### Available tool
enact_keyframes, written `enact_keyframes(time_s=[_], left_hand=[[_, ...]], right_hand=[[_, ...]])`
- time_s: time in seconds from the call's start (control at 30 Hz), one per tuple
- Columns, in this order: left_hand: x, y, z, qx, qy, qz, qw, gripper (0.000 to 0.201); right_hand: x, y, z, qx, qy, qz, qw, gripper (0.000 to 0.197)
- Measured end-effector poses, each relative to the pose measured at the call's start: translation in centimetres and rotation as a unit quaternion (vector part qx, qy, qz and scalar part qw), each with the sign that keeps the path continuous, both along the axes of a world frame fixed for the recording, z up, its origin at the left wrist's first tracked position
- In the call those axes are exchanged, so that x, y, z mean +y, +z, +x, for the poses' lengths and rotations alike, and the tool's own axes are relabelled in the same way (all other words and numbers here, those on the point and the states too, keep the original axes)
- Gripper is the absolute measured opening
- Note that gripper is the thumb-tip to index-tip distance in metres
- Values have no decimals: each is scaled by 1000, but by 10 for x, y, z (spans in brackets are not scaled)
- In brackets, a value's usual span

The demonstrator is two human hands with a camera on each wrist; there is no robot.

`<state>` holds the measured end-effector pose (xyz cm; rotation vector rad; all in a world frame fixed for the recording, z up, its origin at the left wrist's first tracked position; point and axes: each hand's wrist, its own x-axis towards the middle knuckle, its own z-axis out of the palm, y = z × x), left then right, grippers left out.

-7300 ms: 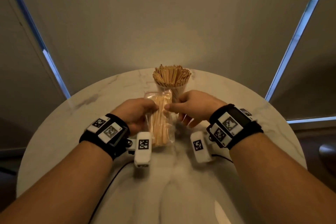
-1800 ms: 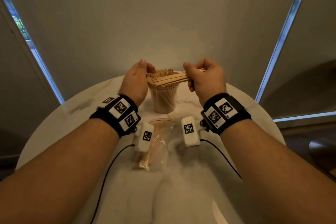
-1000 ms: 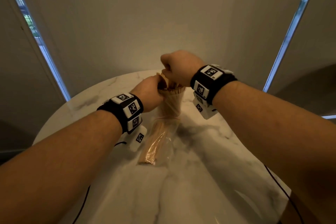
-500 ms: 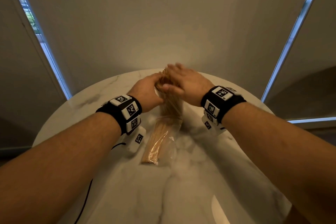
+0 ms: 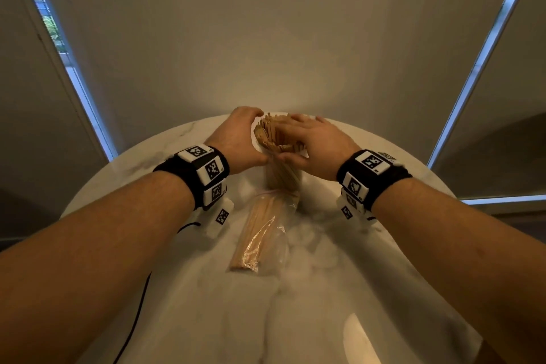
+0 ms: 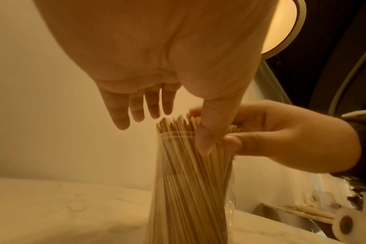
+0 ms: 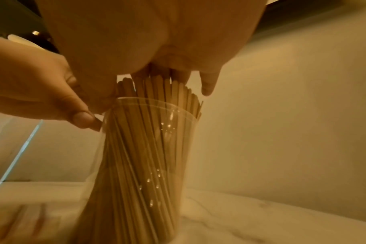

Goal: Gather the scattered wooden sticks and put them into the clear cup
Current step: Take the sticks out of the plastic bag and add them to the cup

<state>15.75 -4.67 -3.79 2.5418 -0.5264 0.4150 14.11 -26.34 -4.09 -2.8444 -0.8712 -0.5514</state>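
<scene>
The clear cup (image 5: 282, 176) stands upright at the far middle of the round marble table (image 5: 339, 289), packed with wooden sticks (image 5: 273, 133) that stick out above its rim. My right hand (image 5: 313, 142) lies flat across the stick tops with straight fingers. In the right wrist view the sticks (image 7: 157, 92) touch the underside of that palm above the cup (image 7: 148, 148). My left hand (image 5: 239, 139) cups the left side of the bundle, thumb (image 6: 209, 132) against the rim, fingers (image 6: 136, 109) straight beyond the sticks (image 6: 178, 122).
A clear plastic bag (image 5: 260, 233) holding more wooden sticks lies on the table just in front of the cup, pointing toward me. A black cable (image 5: 139, 313) runs along the left near side. Grey blinds hang behind the table.
A second ago my right hand was a fist holding sticks over the cup. Now it is open and flat on the stick tops, and my left hand has crept up around the rim.
</scene>
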Motion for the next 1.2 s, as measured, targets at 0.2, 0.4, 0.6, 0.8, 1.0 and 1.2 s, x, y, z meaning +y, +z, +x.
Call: enact_keyframes(time_s=[0.2, 0.4, 0.6, 0.8, 1.0, 1.2], left_hand=[[-16, 10, 7, 66, -23, 117, 991, 113], [-23, 19, 3, 3, -28, 102, 994, 52], [-28, 18, 13, 68, -30, 144, 987, 109], [-32, 23, 30, 103, -66, 129, 984, 104], [-32, 20, 36, 98, -66, 124, 985, 108], [-35, 15, 27, 74, -90, 117, 986, 101]], right_hand=[[-8, 3, 2, 7, 8, -23, 1000, 47], [-22, -3, 3, -5, 21, 20, 1000, 65], [-15, 6, 21, 80, -95, -9, 992, 123], [-19, 19, 35, 114, -81, -3, 990, 116], [-21, 18, 47, 136, -76, -5, 988, 117], [-20, 19, 49, 132, -69, -49, 988, 124]])
